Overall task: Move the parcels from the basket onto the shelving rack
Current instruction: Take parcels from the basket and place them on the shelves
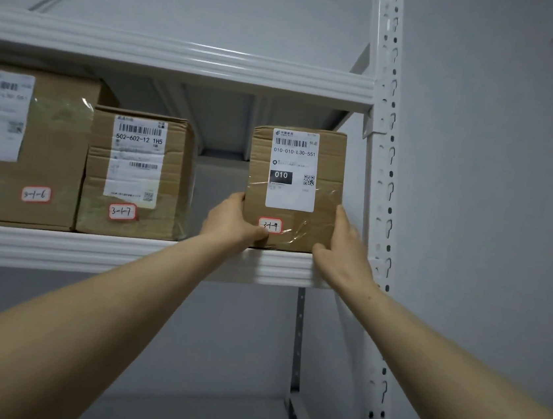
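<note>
The lower left corner of a cardboard box (330, 167) is gripped by the left hand (232, 225), with fingers curled round its side and thumb on its front. The right hand (342, 251) is pressed against the box's right side, fingers straight. The box is stood upright at the front edge of the shelf (91, 250), at its right end beside the rack post (377, 186). Further left along the shelf, a box marked 3-1-7 (175, 180) and a box marked 3-1-6 (53, 156) are set touching.
</note>
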A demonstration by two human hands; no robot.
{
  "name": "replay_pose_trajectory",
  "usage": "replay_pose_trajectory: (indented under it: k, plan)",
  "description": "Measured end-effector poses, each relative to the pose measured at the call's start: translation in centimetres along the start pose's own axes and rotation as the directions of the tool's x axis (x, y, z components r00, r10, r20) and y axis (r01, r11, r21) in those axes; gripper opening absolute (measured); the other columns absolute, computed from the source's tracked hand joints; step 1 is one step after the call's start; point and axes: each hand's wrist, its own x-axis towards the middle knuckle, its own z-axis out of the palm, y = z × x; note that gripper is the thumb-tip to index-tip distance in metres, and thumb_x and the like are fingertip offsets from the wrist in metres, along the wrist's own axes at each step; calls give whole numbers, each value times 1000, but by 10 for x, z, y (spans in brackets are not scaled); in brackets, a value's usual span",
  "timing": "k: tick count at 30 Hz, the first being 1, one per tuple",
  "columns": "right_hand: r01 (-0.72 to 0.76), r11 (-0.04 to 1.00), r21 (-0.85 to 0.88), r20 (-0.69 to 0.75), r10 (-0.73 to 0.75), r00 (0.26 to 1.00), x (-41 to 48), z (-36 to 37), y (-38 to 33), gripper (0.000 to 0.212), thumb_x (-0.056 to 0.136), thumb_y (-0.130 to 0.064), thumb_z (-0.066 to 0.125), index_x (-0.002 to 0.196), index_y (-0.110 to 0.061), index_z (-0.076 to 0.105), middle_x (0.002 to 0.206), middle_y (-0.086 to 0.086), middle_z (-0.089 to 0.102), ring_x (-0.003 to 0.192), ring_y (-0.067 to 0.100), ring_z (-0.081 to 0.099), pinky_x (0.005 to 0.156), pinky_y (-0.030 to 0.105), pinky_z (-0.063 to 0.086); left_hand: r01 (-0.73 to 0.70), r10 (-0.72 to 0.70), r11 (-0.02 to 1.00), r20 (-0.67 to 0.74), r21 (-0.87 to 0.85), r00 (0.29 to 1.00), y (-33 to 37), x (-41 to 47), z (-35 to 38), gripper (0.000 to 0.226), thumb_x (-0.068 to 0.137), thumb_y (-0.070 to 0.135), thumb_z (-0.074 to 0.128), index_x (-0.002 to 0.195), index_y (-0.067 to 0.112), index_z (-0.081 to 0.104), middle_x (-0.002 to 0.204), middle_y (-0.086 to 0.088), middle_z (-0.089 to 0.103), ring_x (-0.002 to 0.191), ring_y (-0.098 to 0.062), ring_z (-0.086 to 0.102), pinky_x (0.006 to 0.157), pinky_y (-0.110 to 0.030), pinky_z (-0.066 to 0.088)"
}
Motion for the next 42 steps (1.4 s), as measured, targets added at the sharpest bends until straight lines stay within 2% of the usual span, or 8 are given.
replay_pose_trajectory:
  k: [4, 8, 10, 26, 32, 35, 38, 42]
  plan:
    - [-25, 997, -75, -100, 18, 995, 0, 5, 4, 66, 95, -24, 51, 150, -19, 15, 147, 4, 40, 131, 28, 42, 107, 45, 37, -16, 15, 999, 35, 39, 999, -4, 0, 3, 44, 74, 18, 77, 114, 16, 59, 114, -6, 67, 107, -27, 61, 92, -40, 49]
    - [-106, 992, -66, -154, 95, 983, 8, 9, 8, 38, 95, -28, 53, 129, -14, 44, 126, 5, 58, 115, 30, 53, 101, 45, 42, -17, 15, 998, 23, 57, 1000, -8, 4, 4, 52, 71, 24, 81, 116, 14, 57, 117, -5, 65, 109, -26, 59, 93, -40, 49]
    - [-120, 989, -82, -149, 107, 983, 11, 12, 11, 33, 95, -29, 53, 124, -13, 49, 122, 6, 59, 114, 29, 54, 100, 44, 42, -10, 9, 998, 17, 68, 1000, -10, 6, 5, 55, 70, 26, 82, 117, 14, 56, 119, -5, 64, 110, -26, 59, 93, -40, 48]
    - [-166, 985, -56, -96, 160, 982, 21, 20, 15, 29, 96, -26, 50, 120, -10, 49, 121, 9, 58, 114, 31, 53, 103, 46, 39, 14, -17, 990, 23, 142, 1000, -8, 5, 7, 61, 73, 32, 81, 122, 9, 52, 124, -9, 60, 114, -29, 55, 88, -36, 46]
    - [-175, 985, -1, -112, 174, 978, 20, 22, 16, 39, 94, -29, 52, 126, -7, 44, 123, 11, 56, 115, 32, 52, 101, 48, 41, 40, -43, 991, 22, 129, 999, -4, -1, 6, 59, 74, 31, 80, 121, 8, 51, 122, -10, 60, 113, -30, 56, 92, -38, 47]
    - [-178, 983, 53, -121, 183, 976, 17, 21, 15, 54, 93, -31, 53, 139, -7, 34, 136, 12, 48, 124, 32, 46, 105, 49, 39, 63, -65, 991, 13, 121, 998, -3, -4, 7, 61, 75, 30, 79, 122, 6, 47, 121, -12, 59, 113, -32, 55, 92, -39, 47]
    - [-95, 992, 85, -201, 111, 973, 6, 18, 11, 61, 96, -26, 50, 148, -10, 23, 150, 10, 32, 137, 28, 32, 114, 44, 26, 55, -55, 990, 0, 134, 998, -2, -8, 6, 66, 78, 29, 77, 128, 4, 41, 123, -14, 57, 114, -32, 54, 89, -37, 45]
    - [214, 974, 77, -410, -165, 897, -14, 24, -4, 51, 91, -9, 49, 141, -10, 39, 143, 9, 39, 134, 23, 34, 113, 39, 23, -18, 24, 997, -73, 79, 997, -3, -18, -1, 82, 82, 32, 74, 146, 8, 28, 136, -11, 50, 124, -27, 50, 98, -37, 42]
